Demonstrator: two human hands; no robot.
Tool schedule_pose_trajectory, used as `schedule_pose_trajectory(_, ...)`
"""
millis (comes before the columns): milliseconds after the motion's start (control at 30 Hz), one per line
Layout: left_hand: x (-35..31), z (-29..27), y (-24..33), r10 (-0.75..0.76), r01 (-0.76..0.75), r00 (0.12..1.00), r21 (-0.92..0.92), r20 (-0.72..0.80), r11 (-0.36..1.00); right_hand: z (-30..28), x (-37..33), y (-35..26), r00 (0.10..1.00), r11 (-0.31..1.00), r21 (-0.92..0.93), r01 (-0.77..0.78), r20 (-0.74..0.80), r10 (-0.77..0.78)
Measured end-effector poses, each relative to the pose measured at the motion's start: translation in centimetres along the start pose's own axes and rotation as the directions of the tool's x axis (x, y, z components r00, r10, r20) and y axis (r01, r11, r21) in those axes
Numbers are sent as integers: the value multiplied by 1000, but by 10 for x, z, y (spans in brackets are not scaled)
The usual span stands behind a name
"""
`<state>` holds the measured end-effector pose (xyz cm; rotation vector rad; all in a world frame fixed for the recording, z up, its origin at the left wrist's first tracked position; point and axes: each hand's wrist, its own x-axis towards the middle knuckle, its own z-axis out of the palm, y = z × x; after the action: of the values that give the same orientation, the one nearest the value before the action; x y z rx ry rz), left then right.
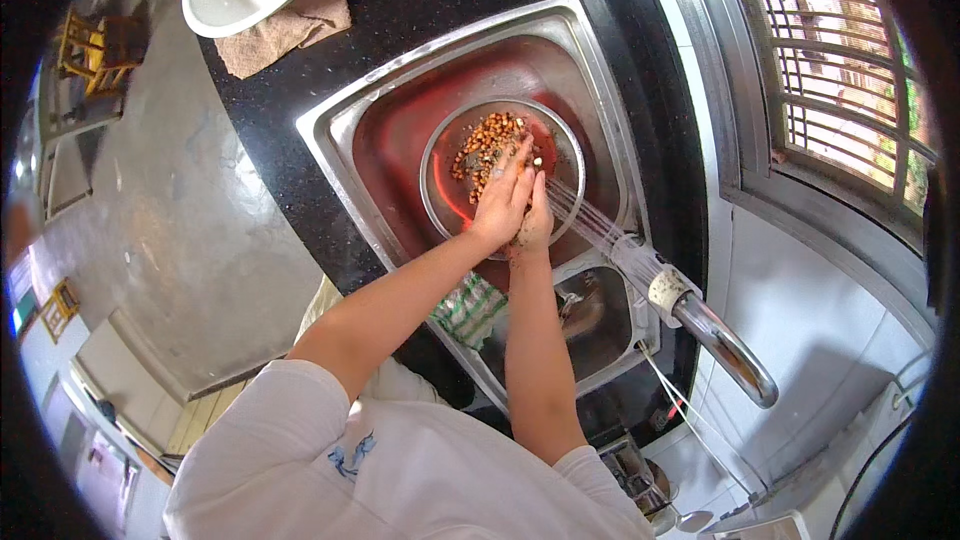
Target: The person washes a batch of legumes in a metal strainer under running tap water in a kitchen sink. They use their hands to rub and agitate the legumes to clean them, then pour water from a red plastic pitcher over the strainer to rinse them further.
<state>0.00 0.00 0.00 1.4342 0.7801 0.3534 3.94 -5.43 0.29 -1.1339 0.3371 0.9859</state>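
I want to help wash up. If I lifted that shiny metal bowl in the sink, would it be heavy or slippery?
The metal bowl is probably wet and slippery: water streams from the tap into it. It likely feels heavier than it looks, holding peanuts and water. Tilted, the contents could slosh out.
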Motion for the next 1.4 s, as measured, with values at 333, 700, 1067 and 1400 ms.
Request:
schedule_pose_trajectory(333,0,11,-2,-27,20,998,-107,-61,994,-6,-3,-8,986,974,-199,110,-101,-132)
schedule_pose_trajectory(700,4,7,8,-418,361,878,-894,231,265,8,7,-17,983,971,-184,152,-74,-168)
schedule_pose_trajectory(1067,3,-12,-2,-378,549,806,-814,456,188,29,-8,-6,809,379,-801,464,209,-549)
schedule_pose_trajectory(1400,0,-17,-9,-399,484,757,-854,518,-191,7,9,-26,952,953,-57,299,-52,-302)
